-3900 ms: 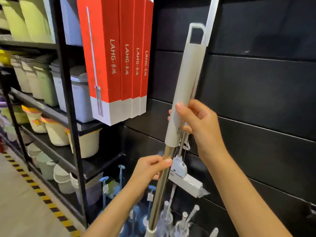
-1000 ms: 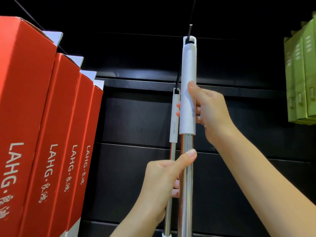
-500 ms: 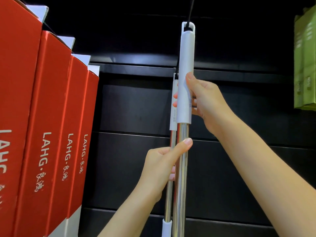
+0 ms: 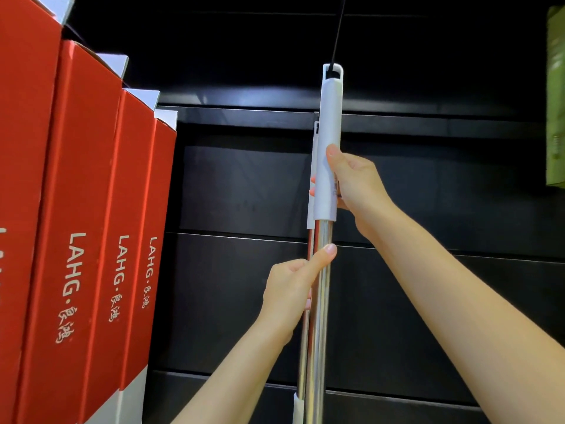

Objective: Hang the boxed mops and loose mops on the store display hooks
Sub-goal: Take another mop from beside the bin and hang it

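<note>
A loose mop with a white handle grip [image 4: 329, 123] and a shiny steel pole [image 4: 319, 316] stands upright before the black slat wall. The loop at its top sits around a thin black display hook [image 4: 337, 35]. My right hand [image 4: 354, 185] grips the white part of the handle. Lower down, my left hand [image 4: 293, 286] holds the steel pole with the thumb pointing up along it. A second mop [image 4: 312, 209] hangs just behind, mostly hidden. Several red boxed mops [image 4: 91, 209] marked LAHG hang on the left.
Green boxes [image 4: 555, 102] hang at the far right edge. The black slat wall [image 4: 443, 194] lies between the red and green boxes, with bare panels either side of the mops.
The view has shifted since a second ago; the mop handle sits a little lower and more central in frame. Both hands keep their grips, and the loop stays on the hook.
</note>
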### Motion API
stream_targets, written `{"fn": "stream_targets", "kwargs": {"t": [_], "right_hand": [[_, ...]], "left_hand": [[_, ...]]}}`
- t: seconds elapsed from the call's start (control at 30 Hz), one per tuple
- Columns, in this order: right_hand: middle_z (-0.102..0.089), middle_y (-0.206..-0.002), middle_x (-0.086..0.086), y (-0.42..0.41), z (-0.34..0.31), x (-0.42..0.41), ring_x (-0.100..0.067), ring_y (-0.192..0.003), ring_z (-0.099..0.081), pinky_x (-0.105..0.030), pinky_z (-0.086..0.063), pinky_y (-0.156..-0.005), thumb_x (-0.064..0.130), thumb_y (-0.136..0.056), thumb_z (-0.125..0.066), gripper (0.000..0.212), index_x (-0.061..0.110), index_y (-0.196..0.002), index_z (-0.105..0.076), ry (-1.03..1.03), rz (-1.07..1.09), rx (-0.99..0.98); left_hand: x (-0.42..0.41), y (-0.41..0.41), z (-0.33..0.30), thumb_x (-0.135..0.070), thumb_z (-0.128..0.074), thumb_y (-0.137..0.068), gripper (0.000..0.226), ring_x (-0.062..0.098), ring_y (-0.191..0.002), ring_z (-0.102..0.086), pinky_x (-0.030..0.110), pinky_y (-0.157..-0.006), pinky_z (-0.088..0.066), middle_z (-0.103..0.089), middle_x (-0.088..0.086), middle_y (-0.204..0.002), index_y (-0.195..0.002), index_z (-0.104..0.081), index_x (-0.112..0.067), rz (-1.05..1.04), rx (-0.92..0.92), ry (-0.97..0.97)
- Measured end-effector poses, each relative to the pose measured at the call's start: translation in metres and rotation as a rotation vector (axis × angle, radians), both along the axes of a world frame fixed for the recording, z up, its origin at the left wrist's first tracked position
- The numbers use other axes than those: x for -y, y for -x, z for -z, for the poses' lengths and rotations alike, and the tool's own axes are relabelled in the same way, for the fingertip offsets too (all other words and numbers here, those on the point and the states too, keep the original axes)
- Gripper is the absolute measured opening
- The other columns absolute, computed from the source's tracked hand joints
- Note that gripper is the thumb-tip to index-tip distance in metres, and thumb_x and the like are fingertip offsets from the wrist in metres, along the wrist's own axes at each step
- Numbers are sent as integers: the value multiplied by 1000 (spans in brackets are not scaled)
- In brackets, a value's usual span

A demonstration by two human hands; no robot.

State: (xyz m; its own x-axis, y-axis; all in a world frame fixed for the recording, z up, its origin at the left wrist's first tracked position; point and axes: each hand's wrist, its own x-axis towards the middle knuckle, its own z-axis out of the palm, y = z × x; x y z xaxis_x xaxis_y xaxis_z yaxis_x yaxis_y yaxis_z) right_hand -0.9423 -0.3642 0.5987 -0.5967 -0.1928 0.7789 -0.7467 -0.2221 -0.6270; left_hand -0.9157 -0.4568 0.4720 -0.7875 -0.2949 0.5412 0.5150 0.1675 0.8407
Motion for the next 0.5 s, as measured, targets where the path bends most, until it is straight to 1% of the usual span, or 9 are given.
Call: {"fn": "stream_targets", "kwargs": {"t": [0.07,0.13,0.17,0.2,0.27,0.4,0.5], "right_hand": [[-67,-71,4,7,0,2,-3,-49,-66,-16,-53,-47,41,-96,-48,24,28,-77,-54,9,-6,23],[-67,-73,3,13,0,5,-4,-49,-66,-15,-53,-46,42,-96,-48,24,28,-78,-54,7,-5,36],[-67,-74,3,17,-1,6,-4,-50,-66,-15,-52,-45,42,-96,-48,23,29,-78,-53,4,-1,44],[-67,-74,3,20,-1,7,-5,-50,-66,-15,-51,-44,42,-96,-48,23,29,-78,-53,1,4,53],[-67,-74,2,27,-1,10,-6,-50,-66,-15,-51,-44,42,-96,-48,23,28,-78,-53,-1,13,67],[-66,-75,1,42,-1,14,-6,-50,-65,-15,-52,-44,41,-96,-47,23,27,-79,-53,-13,46,61],[-66,-78,0,52,-1,17,-9,-58,-66,-16,-54,-48,40,-97,-46,23,26,-80,-53,-29,68,42]], "left_hand": [[1,7,0,-73,-58,-56,93,23,-71,-56,30,-72,-51,-58,12,-78,-99,-64,8,-26,-1,-3],[3,15,2,-72,-59,-60,89,31,-74,-62,31,-75,-54,-62,19,-81,-101,-64,7,-46,4,-3],[4,19,2,-70,-60,-63,86,35,-82,-66,33,-79,-55,-65,24,-88,-101,-65,6,-60,10,-1],[5,23,3,-70,-60,-65,84,36,-91,-67,36,-83,-56,-67,25,-96,-102,-65,5,-72,15,1],[6,30,3,-72,-59,-62,86,33,-97,-67,39,-87,-56,-67,23,-103,-103,-66,3,-78,17,4],[11,46,4,-74,-59,-62,87,31,-96,-68,39,-88,-55,-68,21,-101,-102,-66,2,-99,25,9],[14,58,4,-69,-60,-71,75,30,-93,-68,41,-91,-54,-70,18,-99,-100,-68,-1,-141,47,6]]}}
